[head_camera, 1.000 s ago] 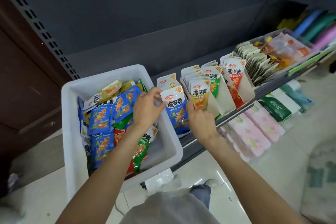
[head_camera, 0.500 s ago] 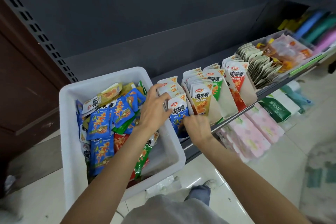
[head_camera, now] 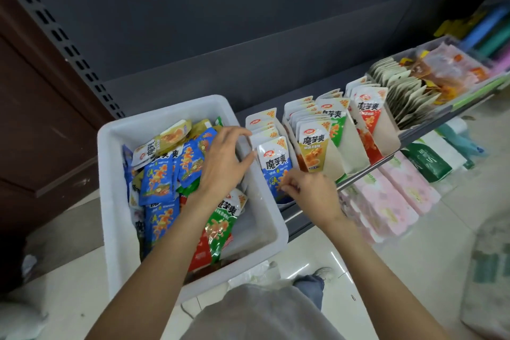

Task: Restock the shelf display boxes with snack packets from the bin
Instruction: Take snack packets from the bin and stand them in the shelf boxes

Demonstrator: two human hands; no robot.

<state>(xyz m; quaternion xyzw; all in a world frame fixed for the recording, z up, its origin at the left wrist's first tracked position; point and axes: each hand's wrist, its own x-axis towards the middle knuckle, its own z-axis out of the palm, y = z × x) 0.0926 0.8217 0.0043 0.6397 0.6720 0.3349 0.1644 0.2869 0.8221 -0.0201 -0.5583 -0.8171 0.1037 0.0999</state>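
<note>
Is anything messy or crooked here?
Yes. The packets in the white bin lie jumbled at all angles, not in rows. On the shelf, the grey packets fan out loosely, unlike the upright rows in the display boxes. Nothing looks spilled or torn.

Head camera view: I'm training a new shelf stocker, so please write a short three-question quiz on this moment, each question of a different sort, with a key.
1. True or false: the white bin holds only blue packets.
2. Which hand is at the lower edge of the front blue packet in the leftmost display box? A) left hand B) right hand C) neither
3. Fill in: the display box right of the blue one shows a ___ front packet.

Key
1. False: green, red and yellow packets lie there too.
2. B: the right hand has its fingers there; the left hand spreads open over the bin's rim.
3. Yellow-brown.
</note>
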